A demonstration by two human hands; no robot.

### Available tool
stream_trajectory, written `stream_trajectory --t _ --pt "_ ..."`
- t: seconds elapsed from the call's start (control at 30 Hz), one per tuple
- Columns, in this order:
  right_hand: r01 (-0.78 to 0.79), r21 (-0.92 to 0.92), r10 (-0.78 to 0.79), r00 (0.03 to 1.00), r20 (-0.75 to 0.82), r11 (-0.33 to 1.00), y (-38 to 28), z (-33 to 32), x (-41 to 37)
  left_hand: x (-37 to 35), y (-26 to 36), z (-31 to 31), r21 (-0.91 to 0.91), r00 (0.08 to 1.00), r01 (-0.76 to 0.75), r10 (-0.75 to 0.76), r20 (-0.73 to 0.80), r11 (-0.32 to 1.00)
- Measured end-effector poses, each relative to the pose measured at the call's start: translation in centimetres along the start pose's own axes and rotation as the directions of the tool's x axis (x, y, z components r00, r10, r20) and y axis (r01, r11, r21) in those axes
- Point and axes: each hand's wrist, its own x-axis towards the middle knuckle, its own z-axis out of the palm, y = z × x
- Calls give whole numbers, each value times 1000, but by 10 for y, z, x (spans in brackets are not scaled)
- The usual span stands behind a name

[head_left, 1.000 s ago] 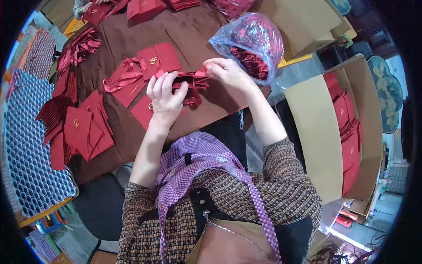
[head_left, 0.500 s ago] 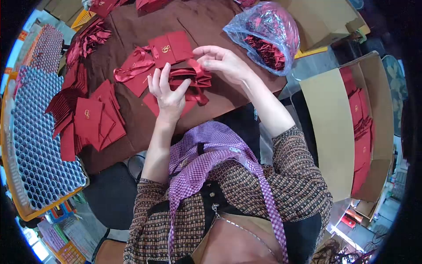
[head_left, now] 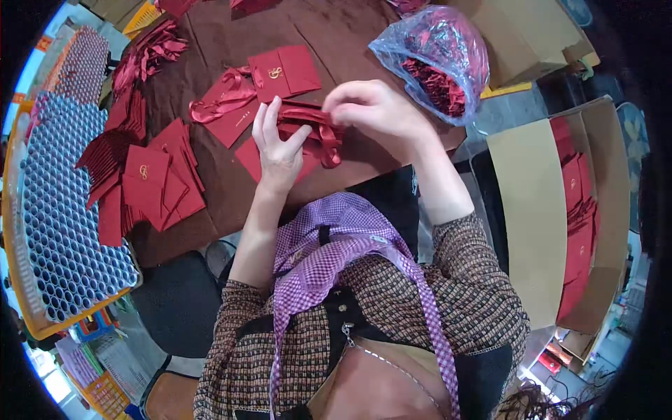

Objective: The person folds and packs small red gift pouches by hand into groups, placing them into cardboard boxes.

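Observation:
My left hand has its thumb and fingers around the left side of a small red pouch stack with folded edges. At its right end my right hand bends its fingers over the edge, thumb and forefinger close together. A red ribbon hangs over the front of the stack. Just behind lies a flat red pouch with a gold logo. Another red pouch with a ribbon lies to the left, and part of a red piece shows beneath my left hand.
Piled red pouches lie on the brown cloth at left, ribbons behind them. A clear plastic bag of red items is at back right. A cardboard box holds red pouches. A tray of tubes stands far left.
My right hand has closed in on the stack's right end, its fingers more curled. The ribbon now hangs over the stack's front. The whole view has shifted slightly.

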Motion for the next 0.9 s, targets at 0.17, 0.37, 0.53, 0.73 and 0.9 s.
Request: stream_trajectory --t 0.17,0.37,0.53,0.73,0.9 --pt "37 -427 -49 999 -18 903 30 10 36 6 0 3 1 997 -71 71 -23 998" --pt "-11 -299 -30 991 -132 954 35 12 39 7 0 -4 89 995 -66 72 -67 994" --pt "58 -322 -81 995 -57 945 37 17 36 12 -7 -6 13 991 -105 106 -83 994" --pt "-147 194 180 970 -165 970 40 21 26 19 -9 -19 43 994 -71 74 -86 997" --pt "-88 289 173 943 -284 953 52 35 23 28 -2 -18 -270 919 393 -371 132 879"
